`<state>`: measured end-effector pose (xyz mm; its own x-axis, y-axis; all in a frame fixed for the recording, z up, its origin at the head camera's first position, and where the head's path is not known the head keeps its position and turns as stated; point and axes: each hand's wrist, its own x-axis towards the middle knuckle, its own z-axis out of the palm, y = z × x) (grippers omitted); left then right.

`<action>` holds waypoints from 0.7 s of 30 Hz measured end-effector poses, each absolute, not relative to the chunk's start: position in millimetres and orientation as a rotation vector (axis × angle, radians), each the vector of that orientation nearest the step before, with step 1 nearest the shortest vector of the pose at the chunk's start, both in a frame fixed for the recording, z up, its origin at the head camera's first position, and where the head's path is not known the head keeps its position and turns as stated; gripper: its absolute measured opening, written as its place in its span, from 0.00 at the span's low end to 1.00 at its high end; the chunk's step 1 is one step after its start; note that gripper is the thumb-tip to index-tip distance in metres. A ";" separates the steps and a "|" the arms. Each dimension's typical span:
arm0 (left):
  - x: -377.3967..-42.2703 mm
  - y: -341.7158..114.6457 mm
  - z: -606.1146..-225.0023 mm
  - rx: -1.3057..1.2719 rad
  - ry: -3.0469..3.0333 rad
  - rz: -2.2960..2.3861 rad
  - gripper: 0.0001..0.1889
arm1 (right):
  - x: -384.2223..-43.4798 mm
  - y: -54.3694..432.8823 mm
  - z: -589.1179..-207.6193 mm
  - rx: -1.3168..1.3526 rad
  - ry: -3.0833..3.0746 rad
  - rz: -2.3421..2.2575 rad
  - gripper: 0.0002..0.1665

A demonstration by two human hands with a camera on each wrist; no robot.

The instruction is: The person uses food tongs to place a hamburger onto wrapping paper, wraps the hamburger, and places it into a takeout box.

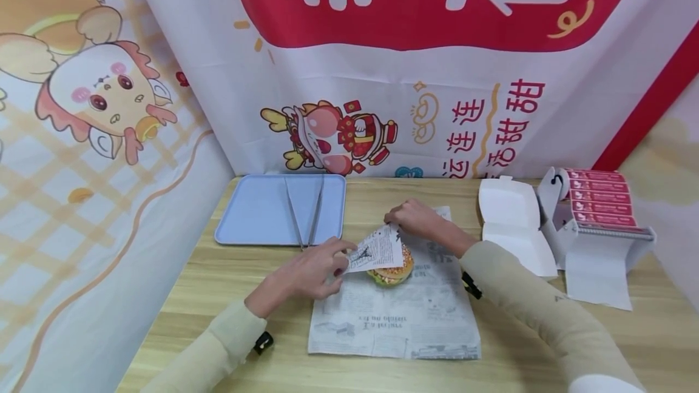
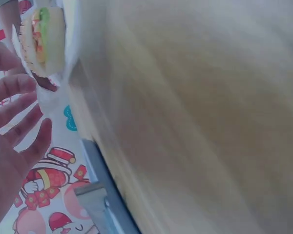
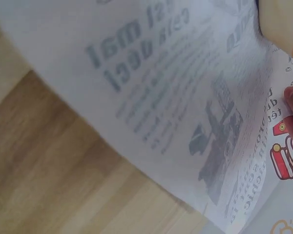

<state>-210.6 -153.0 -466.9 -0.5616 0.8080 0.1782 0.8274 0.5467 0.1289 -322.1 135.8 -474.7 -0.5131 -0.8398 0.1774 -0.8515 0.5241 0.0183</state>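
Note:
A burger (image 1: 401, 268) with a seeded bun lies on a sheet of newsprint-patterned wrapping paper (image 1: 382, 326) on the table. The far part of the sheet is turned up and over it, hiding most of the top bun. Along this flap's left edge, my left hand (image 1: 314, 268) holds the paper with its foremost fingers, while the other fingers stay spread and loosely bent in the left wrist view. My right hand (image 1: 417, 220) pinches the flap at its far right side. Green lettuce and orange-red filling show at the burger's side in the left wrist view.
At the back left, metal tongs (image 1: 315, 223) lie on a light blue tray (image 1: 235, 223). An opened white takeaway box (image 1: 510, 205) stands at the right, beside a dispenser with a roll of red labels (image 1: 601, 196). A printed cloth (image 1: 349, 77) hangs behind the table.

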 end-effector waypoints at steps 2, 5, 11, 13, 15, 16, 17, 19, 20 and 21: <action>-212.2 -147.7 -463.0 -1.392 -2.657 -0.344 0.06 | -321.5 137.2 -475.5 1.444 -2.588 0.108 0.14; -217.1 -134.5 -457.1 -1.394 -2.598 -0.365 0.06 | -321.2 140.4 -478.5 1.426 -2.574 0.110 0.15; -224.7 -105.7 -454.0 -1.525 -2.610 -0.325 0.20 | -319.9 145.5 -483.3 1.404 -2.521 0.134 0.14; -225.2 -100.7 -456.2 -1.543 -2.641 -0.279 0.21 | -319.1 145.5 -483.4 1.397 -2.516 0.133 0.14; -225.0 -97.5 -458.3 -1.543 -2.673 -0.229 0.22 | -318.4 144.9 -482.4 1.385 -2.535 0.119 0.15; -224.8 -96.4 -459.2 -1.540 -2.684 -0.202 0.22 | -317.9 144.8 -481.5 1.375 -2.555 0.117 0.15; -224.7 -95.4 -459.7 -1.535 -2.691 -0.178 0.23 | -317.2 145.0 -479.9 1.356 -2.584 0.121 0.15; -224.7 -93.9 -460.0 -1.527 -2.697 -0.143 0.23 | -312.9 147.8 -473.6 1.308 -2.669 0.142 0.18; -224.5 -93.1 -459.7 -1.525 -2.694 -0.134 0.23 | -309.5 150.5 -469.9 1.281 -2.705 0.159 0.19; -224.6 -92.4 -459.5 -1.525 -2.687 -0.122 0.23 | -305.3 154.1 -466.1 1.258 -2.733 0.181 0.21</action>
<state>-224.6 -92.4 -459.5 -0.5127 0.8546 0.0821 0.8585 0.5109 0.0438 -305.3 154.1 -466.1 -0.6448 -0.7463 0.1651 -0.7616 0.6457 -0.0555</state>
